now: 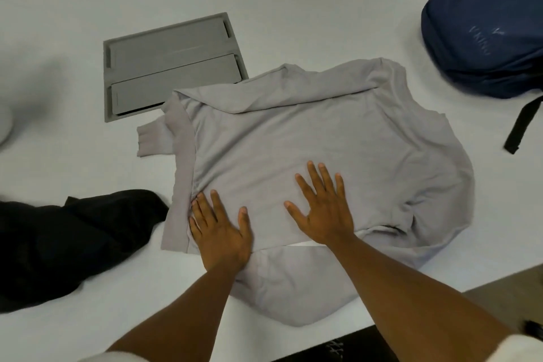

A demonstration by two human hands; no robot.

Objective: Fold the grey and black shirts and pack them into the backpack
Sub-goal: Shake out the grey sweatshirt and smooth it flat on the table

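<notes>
Two flat hands, left and right, press on the grey shirt with fingers spread wide, holding nothing. Black shirt lies left, backpack far right.

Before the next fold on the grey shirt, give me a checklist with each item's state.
1. Both hands flat on the grey shirt: ok; left hand and right hand press it with straight fingers.
2. Shirt smooth: not ok; its right side is bunched and wrinkled.
3. Sleeve tucked in: not ok; a cuff sticks out at the left.
4. Shirt fully on the table: not ok; its near edge hangs over.
5. Black shirt folded: not ok; it lies crumpled at the left.
6. Backpack open: cannot tell.
</notes>
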